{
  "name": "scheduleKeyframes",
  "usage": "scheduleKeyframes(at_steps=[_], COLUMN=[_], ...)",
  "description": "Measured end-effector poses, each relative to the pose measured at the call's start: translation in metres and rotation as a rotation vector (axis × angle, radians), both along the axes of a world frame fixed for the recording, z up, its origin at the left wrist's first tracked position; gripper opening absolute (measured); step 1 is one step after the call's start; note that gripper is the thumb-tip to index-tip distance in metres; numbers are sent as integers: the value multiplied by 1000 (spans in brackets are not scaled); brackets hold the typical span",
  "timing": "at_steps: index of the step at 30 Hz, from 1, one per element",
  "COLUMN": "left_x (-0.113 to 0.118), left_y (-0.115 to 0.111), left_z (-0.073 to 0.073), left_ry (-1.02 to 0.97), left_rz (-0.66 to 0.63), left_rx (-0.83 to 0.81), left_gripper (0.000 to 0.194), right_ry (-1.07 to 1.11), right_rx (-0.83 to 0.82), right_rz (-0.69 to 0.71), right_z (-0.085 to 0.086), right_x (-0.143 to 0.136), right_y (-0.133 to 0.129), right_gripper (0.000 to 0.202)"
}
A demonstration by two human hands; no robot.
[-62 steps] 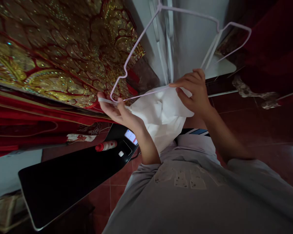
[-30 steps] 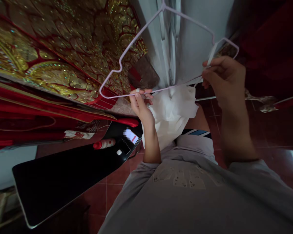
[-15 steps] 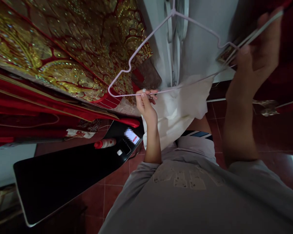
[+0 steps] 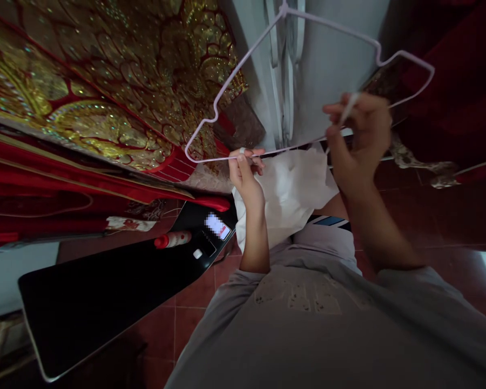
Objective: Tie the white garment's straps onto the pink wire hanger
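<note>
The person's left hand (image 4: pixel 247 175) has its thumb and forefinger clamped on the lower bar of one lilac hanger (image 4: pixel 248 58), whose shoulders rise above and between the two hands. A small white band crosses one left finger; whether it is a ring or part of a strap cannot be told. The right hand (image 4: pixel 362 138) is blurred, its fingers curled close to the same bar, with one white strap (image 4: pixel 350 108) lying across them; whether they pinch it cannot be told. One white cloth (image 4: pixel 291 186) hangs just below the bar, between the left fingers and the right, and reaches down over the person's lap.

Below and to the left of the left fingers stands one black board (image 4: pixel 105 302). On it, near its narrow end, lie four things: a phone (image 4: pixel 218 226) with a lit screen, partly pixelated and not legible; a dark flat rectangle (image 4: pixel 206 244); a small white case (image 4: pixel 197 254); and a red-capped bottle (image 4: pixel 173 239), its label too small to read. Beyond the left fingertips hangs gold sequined fabric (image 4: pixel 146 81). Nearer the body than both hands, the grey shirt (image 4: pixel 328 340) bears four pale printed panels, their marks too small to read.
</note>
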State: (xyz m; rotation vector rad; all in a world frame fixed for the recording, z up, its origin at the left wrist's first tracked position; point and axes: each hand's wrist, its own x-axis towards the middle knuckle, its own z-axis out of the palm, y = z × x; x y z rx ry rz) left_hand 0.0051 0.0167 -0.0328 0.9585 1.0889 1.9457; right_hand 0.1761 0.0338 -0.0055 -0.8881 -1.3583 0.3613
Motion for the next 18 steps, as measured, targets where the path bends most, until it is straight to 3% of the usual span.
scheduleKeyframes(at_steps=[2,5,10,13,18], left_x=[-3,-7,-14,-27,-59], left_y=[-1,-2,-7,-11,-12], left_z=[1,1,-1,-4,-8], left_ry=[2,39,73,105,269], left_rz=[-1,4,56,187,593], left_rx=[-19,-88,-109,-60,-18], left_gripper=[36,36,26,30,34], right_ry=[-226,-406,-342,-310,-311], right_rx=[-101,-163,-186,-181,-225], right_rz=[81,86,34,36,57], right_z=[-6,-11,-5,-2,0], right_x=[1,5,8,11,11], right_y=[1,4,5,4,1], right_gripper=[30,19,17,17,16])
